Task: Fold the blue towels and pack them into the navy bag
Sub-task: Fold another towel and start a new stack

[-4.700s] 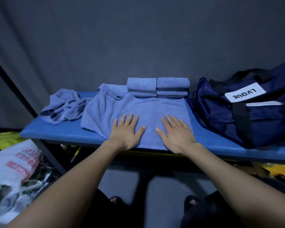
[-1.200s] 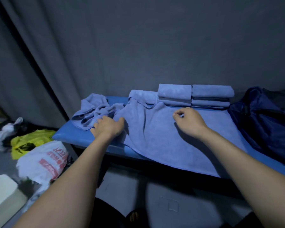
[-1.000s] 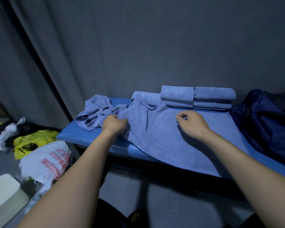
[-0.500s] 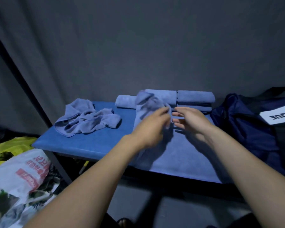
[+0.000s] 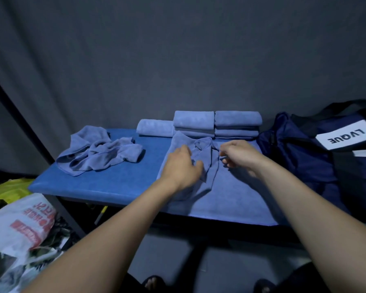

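Nearest the viewer: two bare forearms reach fwd over the near edge of the blue table (image 5: pixel 106 176). Below and to the left of the left forearm, a white plastic sack (image 5: pixel 19 225) w/ red print lies on the floor, w/ something yellow-green (image 5: pixel 9 190) just beyond it.

Left hand (image 5: pixel 183 168): fingers curled, thumb and fingers gripping a fold of the towel being folded (image 5: pixel 226 193), which is doubled over itself between the two hands. Right hand (image 5: pixel 239 154): fingers curled in, fingertips on the same towel near its folded-over far edge; cannot tell whether it pinches the cloth or only touches it. This towel lies flat under both hands and runs back to the near table edge.

Well left of the left hand: a crumpled towel (image 5: pixel 99 153), unfolded, on the table top.

Just beyond the hands: folded towels in two side-by-side stacks (image 5: pixel 216 123), w/ one more folded towel (image 5: pixel 154 127) lying alone at their left.

Right of the right hand: navy bag (image 5: pixel 317 157) w/ black straps and a white label, resting on the table's right end, close beside the stacks.

Farthest: grey curtain (image 5: pixel 178 56) as backdrop.
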